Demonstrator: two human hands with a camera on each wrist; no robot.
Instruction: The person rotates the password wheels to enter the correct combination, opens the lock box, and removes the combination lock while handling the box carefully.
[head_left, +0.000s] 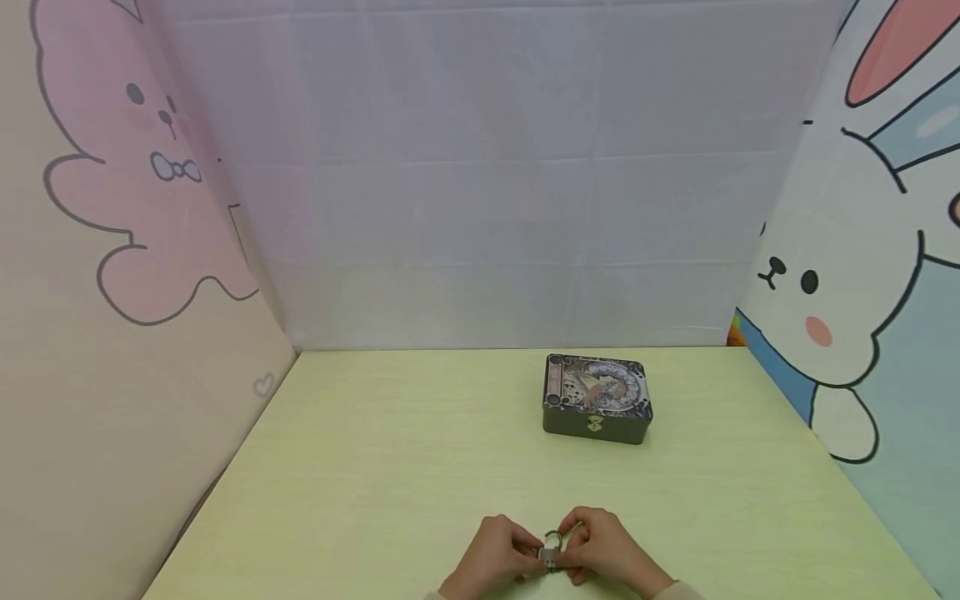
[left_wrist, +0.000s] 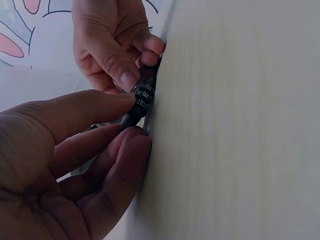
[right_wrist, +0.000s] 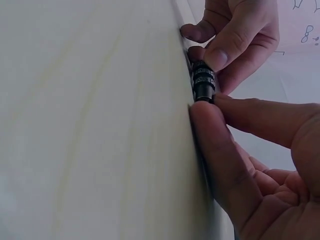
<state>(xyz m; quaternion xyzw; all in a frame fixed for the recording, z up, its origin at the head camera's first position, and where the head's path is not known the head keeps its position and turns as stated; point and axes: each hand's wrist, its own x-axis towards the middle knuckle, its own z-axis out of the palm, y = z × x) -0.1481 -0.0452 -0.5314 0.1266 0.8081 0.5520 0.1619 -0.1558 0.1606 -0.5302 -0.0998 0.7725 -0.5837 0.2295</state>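
A small combination padlock [head_left: 549,557] is held close over the table near its front edge. Its curved shackle [head_left: 559,540] stands up toward the far side, the free end swung out of the body. My left hand [head_left: 497,553] pinches the lock body from the left between thumb and fingers. From the right, my right hand [head_left: 602,547] pinches the other end, one finger reaching up by the shackle. Rows of numbered dials [left_wrist: 143,94] show between the two hands in the left wrist view. In the right wrist view, the fingertips hide both ends of the dark body [right_wrist: 204,89].
A dark rectangular tin box [head_left: 597,398] with a picture lid and a gold-coloured clasp sits shut farther back, right of centre. The pale wood-grain table [head_left: 375,467] is bordered by a white cloth [head_left: 495,183] behind and cartoon-printed panels at both sides.
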